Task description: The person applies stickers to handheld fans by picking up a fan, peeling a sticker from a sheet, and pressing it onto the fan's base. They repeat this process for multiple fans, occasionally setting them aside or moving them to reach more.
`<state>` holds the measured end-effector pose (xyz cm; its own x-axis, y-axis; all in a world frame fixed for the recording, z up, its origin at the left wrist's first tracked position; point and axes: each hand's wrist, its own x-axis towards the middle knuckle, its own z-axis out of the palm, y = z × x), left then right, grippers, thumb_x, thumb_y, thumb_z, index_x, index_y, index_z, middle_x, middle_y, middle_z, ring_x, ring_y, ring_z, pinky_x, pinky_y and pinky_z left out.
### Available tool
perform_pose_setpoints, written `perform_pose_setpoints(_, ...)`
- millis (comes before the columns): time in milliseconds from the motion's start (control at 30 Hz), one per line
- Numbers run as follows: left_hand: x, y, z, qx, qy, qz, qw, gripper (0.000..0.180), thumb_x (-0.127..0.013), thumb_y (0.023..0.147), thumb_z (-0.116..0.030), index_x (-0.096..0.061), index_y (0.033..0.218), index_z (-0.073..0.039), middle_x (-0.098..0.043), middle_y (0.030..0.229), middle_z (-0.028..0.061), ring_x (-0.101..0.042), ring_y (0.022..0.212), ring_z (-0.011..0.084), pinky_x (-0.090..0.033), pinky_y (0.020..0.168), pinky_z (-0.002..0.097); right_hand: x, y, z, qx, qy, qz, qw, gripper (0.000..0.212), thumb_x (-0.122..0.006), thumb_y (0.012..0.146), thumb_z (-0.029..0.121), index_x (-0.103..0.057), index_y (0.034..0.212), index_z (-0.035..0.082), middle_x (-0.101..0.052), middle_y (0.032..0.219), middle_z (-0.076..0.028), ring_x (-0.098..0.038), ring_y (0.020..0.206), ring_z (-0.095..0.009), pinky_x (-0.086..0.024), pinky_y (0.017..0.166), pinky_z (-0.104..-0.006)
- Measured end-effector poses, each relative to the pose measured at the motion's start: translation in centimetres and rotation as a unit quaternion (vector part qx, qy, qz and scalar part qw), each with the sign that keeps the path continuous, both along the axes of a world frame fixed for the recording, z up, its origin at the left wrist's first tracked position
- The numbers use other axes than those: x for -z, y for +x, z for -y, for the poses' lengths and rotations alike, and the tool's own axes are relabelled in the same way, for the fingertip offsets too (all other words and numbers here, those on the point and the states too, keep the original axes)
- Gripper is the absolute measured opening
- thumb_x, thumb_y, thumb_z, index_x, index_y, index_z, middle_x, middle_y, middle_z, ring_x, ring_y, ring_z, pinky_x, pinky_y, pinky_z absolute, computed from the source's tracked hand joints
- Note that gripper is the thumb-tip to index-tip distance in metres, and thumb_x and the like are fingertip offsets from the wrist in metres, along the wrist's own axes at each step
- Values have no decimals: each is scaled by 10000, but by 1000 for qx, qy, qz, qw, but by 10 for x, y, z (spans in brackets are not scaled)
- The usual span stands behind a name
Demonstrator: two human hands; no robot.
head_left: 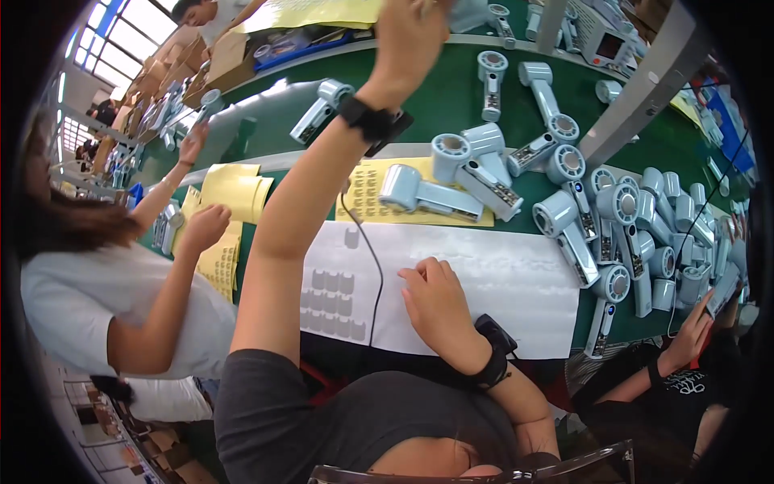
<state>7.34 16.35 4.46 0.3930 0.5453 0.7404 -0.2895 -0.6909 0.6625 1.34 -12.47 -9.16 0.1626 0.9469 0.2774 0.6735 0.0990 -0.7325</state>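
My left arm reaches far across the bench. My left hand [411,40] is at the top edge, smeared and partly cut off, so its fingers and anything in them cannot be made out. Over the white sticker sheet [516,298], my right hand [439,306] has its fingers loosely curled, with nothing visible in them. Grey stickers [332,294] remain on the sheet's left part, and a thin dark cable [377,266] crosses it. Just beyond lies a pale blue handheld fan [431,196] on a yellow sticker sheet [367,181], beside other fans [488,185].
Many pale blue fans [621,202] are heaped at the right. A grey metal post [637,97] rises behind them. On the green conveyor belt [250,121] lies another fan [320,111]. A co-worker [137,298] sits at left; another person's hand [691,335] holds a fan at right.
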Motion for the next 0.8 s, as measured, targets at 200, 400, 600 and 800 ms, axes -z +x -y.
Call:
perform_pose_setpoints(200,-18,-165,32,92,-268,277,918,339,-663,945,-262,-504,1154,-47,-610,1038,80,-630,934,244,-536,809,409,17,-48,-33,-16,7,133,991,194,-667,815,47,-683,1009,41,-543,915,-104,-525,884,-285,-429,749,-388)
perform_pose_setpoints(400,1,-227,81,-72,-197,196,958,333,-614,988,-205,-443,1195,-9,-601,1046,113,-599,979,240,-473,939,373,23,-75,-34,0,41,57,998,187,-696,790,53,-682,976,43,-546,918,-94,-523,873,-273,-409,733,-386)
perform_pose_setpoints(600,18,-223,97,-95,-148,179,968,468,-714,920,-129,-386,1233,-14,-587,1074,130,-596,966,161,-496,859,278,23,-84,-35,66,72,28,995,144,-723,779,61,-670,913,54,-554,931,-81,-524,884,-276,-405,748,-390)
perform_pose_setpoints(800,38,-215,101,-154,-34,24,987,545,-782,787,-7,-504,1256,-13,-620,1141,115,-627,1001,202,-505,894,332,16,-83,-41,47,30,-59,997,122,-729,793,45,-621,847,31,-592,877,-88,-583,825,-268,-464,738,-363)
